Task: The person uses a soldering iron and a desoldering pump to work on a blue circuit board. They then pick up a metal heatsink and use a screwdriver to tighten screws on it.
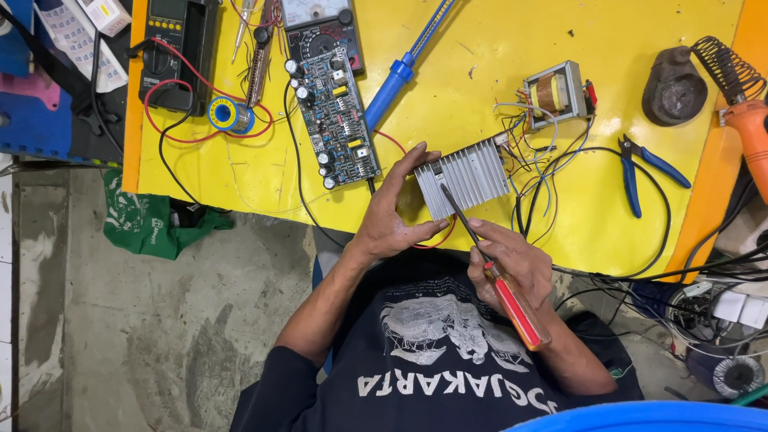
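One screwdriver (pixel 512 300), one heatsink (pixel 468 176), one circuit board (pixel 336 120), two meters (pixel 172 48), one pliers (pixel 644 172).

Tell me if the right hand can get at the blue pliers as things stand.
Probably yes, but not freely: the right hand grips a red-handled screwdriver, so it is occupied. The blue pliers lie unobstructed on the yellow table on that hand's side, with only loose wires in between.

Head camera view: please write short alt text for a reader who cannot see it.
The left hand steadies a finned metal heat sink on a yellow table, while the right hand puts a red-handled screwdriver to it. A circuit board lies nearby.
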